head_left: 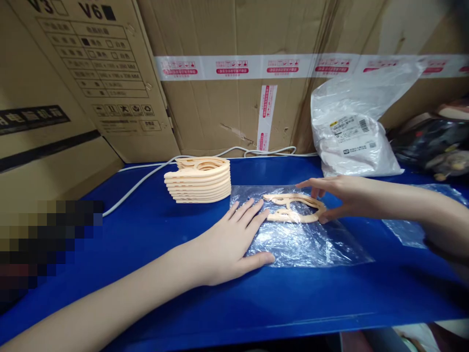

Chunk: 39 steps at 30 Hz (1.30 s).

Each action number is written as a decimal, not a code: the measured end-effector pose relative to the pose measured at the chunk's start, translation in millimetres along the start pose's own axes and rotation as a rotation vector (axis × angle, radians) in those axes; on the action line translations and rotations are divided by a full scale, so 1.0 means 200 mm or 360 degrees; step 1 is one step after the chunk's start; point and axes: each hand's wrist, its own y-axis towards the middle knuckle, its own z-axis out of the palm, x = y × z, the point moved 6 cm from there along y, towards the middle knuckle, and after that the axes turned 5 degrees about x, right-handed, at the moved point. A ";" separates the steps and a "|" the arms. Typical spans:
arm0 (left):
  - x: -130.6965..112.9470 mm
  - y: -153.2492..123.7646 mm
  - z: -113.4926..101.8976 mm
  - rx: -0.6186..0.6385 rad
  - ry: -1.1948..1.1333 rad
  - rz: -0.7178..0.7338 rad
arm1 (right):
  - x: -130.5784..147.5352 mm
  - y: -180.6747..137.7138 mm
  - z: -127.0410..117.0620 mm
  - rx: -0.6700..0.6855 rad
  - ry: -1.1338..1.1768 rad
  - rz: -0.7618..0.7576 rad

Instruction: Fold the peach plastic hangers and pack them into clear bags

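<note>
A clear plastic bag lies flat on the blue table. My left hand rests flat on the bag's left edge, fingers stretched out. One peach-coloured plastic piece with cut-outs lies on the bag. My right hand grips its right end between thumb and fingers. A stack of several identical peach pieces stands just left of the bag, beyond my left hand.
A white plastic pouch with labels leans against cardboard boxes at the back. A white cable runs along the table's rear. More clear film lies at the right. Dark objects sit far right.
</note>
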 end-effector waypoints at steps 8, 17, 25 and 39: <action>-0.03 0.01 -0.01 0.0035 0.0016 0.0075 | 0.18 0.11 0.13 0.0048 -0.0022 0.0006; -0.07 0.01 -0.05 -0.0110 0.0067 0.0252 | 0.18 0.11 0.11 -0.0071 0.0024 -0.0001; -0.10 -0.01 -0.07 -0.0268 0.0197 0.0411 | 0.25 0.12 0.13 0.0019 0.0141 -0.0279; -0.12 -0.01 -0.07 -0.0282 0.0238 0.0452 | 0.22 0.13 0.14 -0.0033 -0.0065 -0.0086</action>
